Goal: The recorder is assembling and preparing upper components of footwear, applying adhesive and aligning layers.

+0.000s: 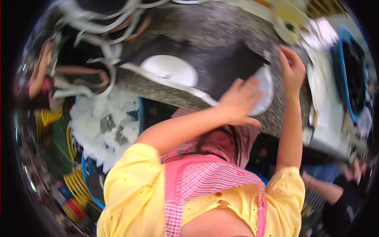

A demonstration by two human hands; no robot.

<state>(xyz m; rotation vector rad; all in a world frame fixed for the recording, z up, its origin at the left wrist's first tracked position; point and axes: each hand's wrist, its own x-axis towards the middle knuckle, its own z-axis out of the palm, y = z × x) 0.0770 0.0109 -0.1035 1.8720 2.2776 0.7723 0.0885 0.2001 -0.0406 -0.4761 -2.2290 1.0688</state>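
Observation:
A black sheet (209, 67) with a pale edge along its near side lies on the grey speckled worktop in front of me. On its left part rests a white oval piece (169, 70). My left hand (241, 102) is flat with its fingers stretched out, over the sheet's right end and a second white rounded piece (266, 89), which it partly covers. Just beyond the sheet's right corner, my right hand (293, 71) is raised, thumb and forefinger tips brought together. Blur hides whether anything is between them.
Left of the worktop (256, 31) stands a blue basket (141, 114) heaped with white pieces (102, 122). White strips (106, 51) hang at the far left. At the right is a blue tub (341, 79) with dark contents. Other people are at both sides.

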